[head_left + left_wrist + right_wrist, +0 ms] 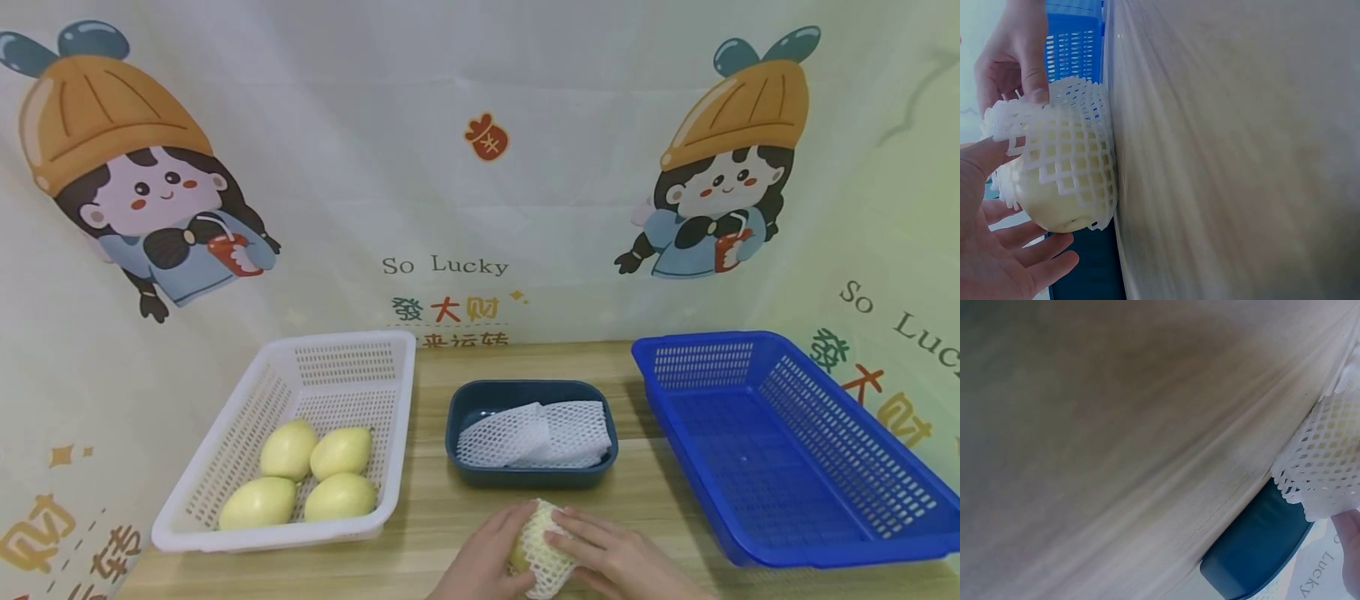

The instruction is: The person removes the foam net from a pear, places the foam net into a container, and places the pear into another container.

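Note:
A pale yellow pear is partly wrapped in a white foam net, close over the front of the table. My left hand holds the pear from the left; in the left wrist view its thumb lies at the net's edge and its fingers spread beneath the fruit. From the other side my right hand pinches the net's far end, which sticks out past the pear. The pear's bare end shows in the left wrist view. At the right wrist view's edge, only a finger and part of the net appear.
Several bare pears lie in a white basket on the left. Behind my hands, a dark blue-green tray holds folded white foam nets. A blue basket stands at the right. A printed cloth hangs behind.

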A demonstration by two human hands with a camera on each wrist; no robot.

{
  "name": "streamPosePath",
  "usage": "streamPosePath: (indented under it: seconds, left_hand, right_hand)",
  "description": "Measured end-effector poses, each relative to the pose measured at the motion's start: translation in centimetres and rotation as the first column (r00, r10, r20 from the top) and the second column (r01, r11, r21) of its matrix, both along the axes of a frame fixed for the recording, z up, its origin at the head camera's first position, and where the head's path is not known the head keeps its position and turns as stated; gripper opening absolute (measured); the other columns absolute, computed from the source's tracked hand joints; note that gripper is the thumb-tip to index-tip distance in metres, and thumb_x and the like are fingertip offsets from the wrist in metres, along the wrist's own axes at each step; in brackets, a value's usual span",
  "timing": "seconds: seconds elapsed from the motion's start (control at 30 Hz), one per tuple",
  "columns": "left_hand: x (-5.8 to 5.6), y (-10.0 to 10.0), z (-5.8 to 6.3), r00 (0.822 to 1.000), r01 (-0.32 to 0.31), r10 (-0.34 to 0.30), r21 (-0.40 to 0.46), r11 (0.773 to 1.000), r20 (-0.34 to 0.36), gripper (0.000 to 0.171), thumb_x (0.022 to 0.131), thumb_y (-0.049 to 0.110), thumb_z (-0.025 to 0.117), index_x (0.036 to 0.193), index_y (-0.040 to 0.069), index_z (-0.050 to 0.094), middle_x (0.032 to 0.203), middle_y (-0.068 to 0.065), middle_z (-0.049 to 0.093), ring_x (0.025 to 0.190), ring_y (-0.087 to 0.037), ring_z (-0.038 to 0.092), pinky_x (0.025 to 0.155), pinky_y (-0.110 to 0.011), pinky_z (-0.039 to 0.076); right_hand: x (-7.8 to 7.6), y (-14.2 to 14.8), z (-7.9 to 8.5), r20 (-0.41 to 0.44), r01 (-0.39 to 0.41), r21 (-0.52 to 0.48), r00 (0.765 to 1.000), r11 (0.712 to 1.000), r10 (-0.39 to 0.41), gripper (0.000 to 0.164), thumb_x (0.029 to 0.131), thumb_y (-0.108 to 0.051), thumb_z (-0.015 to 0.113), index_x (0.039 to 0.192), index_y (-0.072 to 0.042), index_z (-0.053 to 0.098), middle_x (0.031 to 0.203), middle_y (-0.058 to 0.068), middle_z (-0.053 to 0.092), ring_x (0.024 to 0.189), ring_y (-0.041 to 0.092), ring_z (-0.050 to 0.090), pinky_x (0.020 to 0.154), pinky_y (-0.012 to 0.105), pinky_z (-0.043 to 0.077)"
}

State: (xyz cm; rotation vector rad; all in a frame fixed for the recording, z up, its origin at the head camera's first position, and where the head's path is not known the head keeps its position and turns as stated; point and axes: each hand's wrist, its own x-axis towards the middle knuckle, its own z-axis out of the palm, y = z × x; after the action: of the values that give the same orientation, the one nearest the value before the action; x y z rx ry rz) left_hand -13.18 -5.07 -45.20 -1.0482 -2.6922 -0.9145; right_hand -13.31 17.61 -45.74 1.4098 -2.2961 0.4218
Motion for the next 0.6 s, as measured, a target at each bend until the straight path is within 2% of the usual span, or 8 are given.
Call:
streamPosePath:
  seconds: [0.1,0.27,0.37,0.5,0.6]
  left_hand:
    - [-0.10,0.33,0.04,1.000,-0.005,0.005,-0.018,1.000,0.005,0.073,0.063,0.013,0.070,0.129,0.003,0.039,0.119,-0.012,0.048,0.108,-0.023,0.047,0.088,-0.035,0.041]
    - [-0.20,0.77,0.18,0.999,-0.023,0.025,-0.064,0.998,0.024,0.078,0.062,0.013,0.074,0.130,0.005,0.037,0.120,-0.012,0.048,0.109,-0.024,0.047,0.087,-0.035,0.041]
    - [-0.25,0.93,0.15,0.998,-0.037,0.041,-0.093,0.995,0.044,0.080,0.063,0.014,0.075,0.131,0.006,0.036,0.121,-0.013,0.047,0.109,-0.025,0.047,0.087,-0.036,0.041]
    - [-0.26,1.01,0.04,0.996,-0.055,0.062,-0.115,0.992,0.057,0.080,0.063,0.014,0.075,0.131,0.006,0.036,0.121,-0.014,0.047,0.108,-0.026,0.048,0.087,-0.037,0.042]
    - [-0.25,1.03,0.02,0.996,-0.063,0.070,-0.123,0.990,0.056,0.081,0.061,0.012,0.076,0.131,0.006,0.036,0.120,-0.014,0.048,0.107,-0.026,0.048,0.086,-0.037,0.042]
  right_hand:
    - [-0.13,-0.01,-0.02,-0.039,-0.026,-0.024,0.999,0.999,0.025,0.046,0.084,-0.022,0.060,0.127,-0.011,0.048,0.125,0.008,0.049,0.110,0.023,0.048,0.078,0.031,0.047]
    - [-0.27,-0.12,-0.02,-0.104,-0.050,-0.075,0.994,0.996,0.042,0.035,0.090,-0.024,0.051,0.122,-0.010,0.054,0.119,0.007,0.054,0.106,0.022,0.052,0.082,0.027,0.045]
    - [-0.22,-0.12,-0.01,-0.116,-0.046,-0.078,0.993,0.996,0.037,0.036,0.090,-0.026,0.050,0.121,-0.010,0.054,0.119,0.007,0.054,0.106,0.023,0.051,0.081,0.028,0.045]
    - [-0.04,-0.08,-0.11,-0.059,-0.014,-0.016,0.998,1.000,0.013,0.049,0.086,-0.032,0.056,0.129,-0.011,0.047,0.129,0.011,0.045,0.113,0.027,0.045,0.078,0.034,0.047]
    - [0.03,-0.07,-0.26,-0.001,0.013,0.031,1.000,0.999,-0.013,0.056,0.085,-0.036,0.056,0.134,-0.013,0.039,0.135,0.013,0.036,0.117,0.029,0.040,0.077,0.039,0.048]
